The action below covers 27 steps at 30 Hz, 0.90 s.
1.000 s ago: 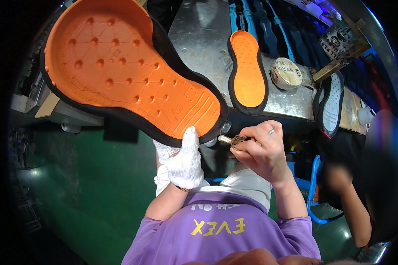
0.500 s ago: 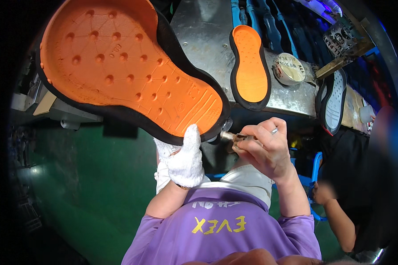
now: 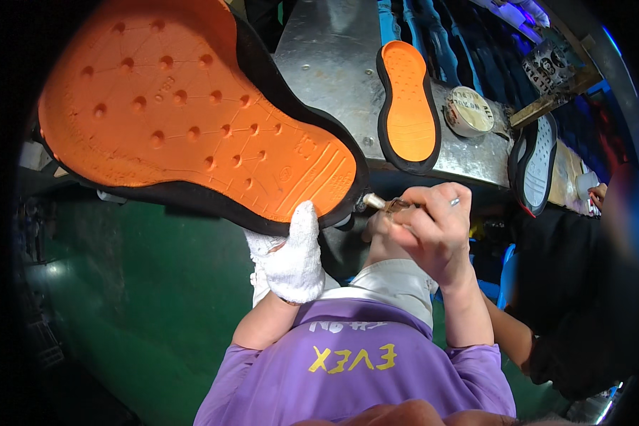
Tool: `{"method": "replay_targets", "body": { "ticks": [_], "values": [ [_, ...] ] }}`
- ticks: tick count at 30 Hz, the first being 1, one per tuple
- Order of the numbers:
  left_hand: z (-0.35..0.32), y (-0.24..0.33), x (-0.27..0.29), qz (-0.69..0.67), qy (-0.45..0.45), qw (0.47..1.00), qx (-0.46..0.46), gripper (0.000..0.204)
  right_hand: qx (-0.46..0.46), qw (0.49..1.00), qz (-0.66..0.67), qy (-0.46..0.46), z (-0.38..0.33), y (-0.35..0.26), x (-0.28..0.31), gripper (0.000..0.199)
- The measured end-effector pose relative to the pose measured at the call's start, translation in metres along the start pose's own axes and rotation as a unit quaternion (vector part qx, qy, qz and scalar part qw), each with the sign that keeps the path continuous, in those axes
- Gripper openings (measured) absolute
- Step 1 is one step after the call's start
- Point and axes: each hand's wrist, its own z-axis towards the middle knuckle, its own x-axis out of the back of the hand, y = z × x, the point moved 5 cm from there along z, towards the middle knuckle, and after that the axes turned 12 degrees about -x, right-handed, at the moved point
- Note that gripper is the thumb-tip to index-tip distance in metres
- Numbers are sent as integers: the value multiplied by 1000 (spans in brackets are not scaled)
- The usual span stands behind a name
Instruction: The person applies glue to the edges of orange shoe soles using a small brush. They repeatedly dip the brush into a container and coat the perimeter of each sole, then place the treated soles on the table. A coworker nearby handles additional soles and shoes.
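Observation:
My left hand (image 3: 296, 257), in a white knitted glove, grips the toe end of a large shoe sole (image 3: 184, 121). The thumb lies over its rim, and the other fingers are hidden beneath. The sole has a dimpled orange inside and a black outer edge, and its wide heel end rises toward the upper left. My bare right hand (image 3: 437, 227), with a ring on one finger, pinches a small brush (image 3: 375, 201). The brush's pale tip is at the sole's black toe edge; whether it touches cannot be made out.
On the metal bench (image 3: 326, 57) lies a second orange and black sole (image 3: 410, 106). Right of it stands a round tub (image 3: 468, 111) of pale stuff. Farther right are a grey and black sole (image 3: 541, 163) and a wooden bar (image 3: 555, 101). A co-worker's arm (image 3: 511, 334) is close on my right.
The sole has shifted slightly left and tilted, its heel end moving most. My right hand has turned a little with the brush still at the toe edge. The co-worker's arm has moved nearer my right arm.

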Motion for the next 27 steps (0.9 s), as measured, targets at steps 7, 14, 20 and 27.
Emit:
{"method": "replay_targets", "body": {
  "ticks": [7,14,20,27],
  "values": [
    [-2,0,13,42,66,997,-11,54,-10,999,-8,41,2,-1,4,15],
    [1,-1,19,52,83,995,-19,58,20,1000,-2,-20,4,-13,-7,14],
    [-2,-6,31,49,112,992,35,51,38,996,26,-75,1,-20,-16,20],
    [13,-7,40,99,87,991,18,48,-9,996,86,9,-2,-12,-10,22]
  ]
}}
